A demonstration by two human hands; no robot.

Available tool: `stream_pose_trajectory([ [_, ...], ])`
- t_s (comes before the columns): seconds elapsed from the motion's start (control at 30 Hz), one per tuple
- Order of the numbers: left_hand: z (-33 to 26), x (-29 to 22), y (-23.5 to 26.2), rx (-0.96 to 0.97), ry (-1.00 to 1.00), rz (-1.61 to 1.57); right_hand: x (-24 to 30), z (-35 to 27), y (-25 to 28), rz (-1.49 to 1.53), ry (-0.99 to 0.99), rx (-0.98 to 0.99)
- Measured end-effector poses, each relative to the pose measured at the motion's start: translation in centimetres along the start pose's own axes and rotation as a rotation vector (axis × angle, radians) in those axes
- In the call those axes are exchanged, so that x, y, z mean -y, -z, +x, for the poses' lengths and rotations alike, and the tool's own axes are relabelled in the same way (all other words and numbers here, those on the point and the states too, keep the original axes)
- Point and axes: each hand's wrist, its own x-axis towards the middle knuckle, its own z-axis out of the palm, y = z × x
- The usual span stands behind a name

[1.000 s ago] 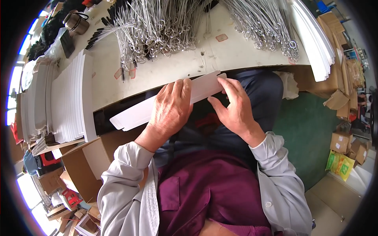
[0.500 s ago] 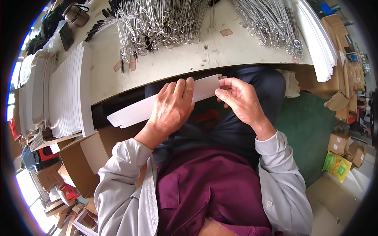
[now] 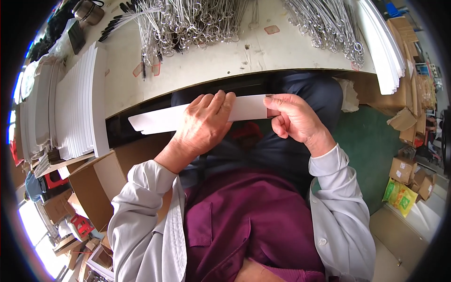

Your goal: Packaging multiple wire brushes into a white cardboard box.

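Note:
A long, narrow white paper carton [image 3: 251,107] lies level across my lap, just off the near edge of the table. My left hand [image 3: 204,120] is closed over its middle, fingers curled over the far side. At the carton's right end, my right hand [image 3: 300,117] pinches the end with thumb and forefinger, the other fingers curled in. The fingertips partly hide that end, so I cannot tell how its flaps lie. The left end of the carton has an uneven edge and shows beyond my left hand.
Wire brushes with ring ends [image 3: 188,28] lie heaped on the table [image 3: 197,70], beside a second pile [image 3: 329,33]. White cartons stand in a row [image 3: 77,108] at left; more white pieces [image 3: 383,51] lie at right. An open cardboard box [image 3: 98,183] sits below left.
The carton has turned more level and its right end has moved slightly right. My right hand has shifted right and closed its thumb and forefinger on that end.

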Motion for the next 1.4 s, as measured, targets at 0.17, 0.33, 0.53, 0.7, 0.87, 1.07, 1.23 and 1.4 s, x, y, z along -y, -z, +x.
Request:
stream_pose_trajectory([
  [0.17,0.7,-0.1,0.6,0.041,0.023,-0.052,-0.4,-1.3,-0.8,-0.467,0.267,-0.237],
  [0.33,1.3,0.0,0.5,0.077,0.046,-0.066,0.8,-1.3,-3.1,-1.571,1.037,-0.374],
  [0.53,2.2,-0.7,0.2,0.131,0.080,-0.134,-0.6,1.0,-2.9,-1.739,0.961,-0.185],
  [0.7,1.9,-0.2,0.4,0.071,0.076,-0.143,-0.3,1.4,-2.9,-1.830,1.085,-0.188],
  [0.87,2.0,0.2,0.6,0.099,0.106,-0.154,-0.4,2.4,-2.6,-1.842,1.078,-0.172],
  [1.07,1.3,0.8,3.0,0.038,0.105,-0.094,1.6,1.0,-1.6,-1.872,1.093,-0.192],
  [1.23,0.8,1.1,3.4,0.089,0.136,-0.094,1.7,1.0,-2.7,-1.883,1.079,-0.157],
  [1.4,1.3,0.8,2.5,0.139,0.150,-0.158,1.0,2.0,-2.3,-1.874,1.084,-0.122],
])
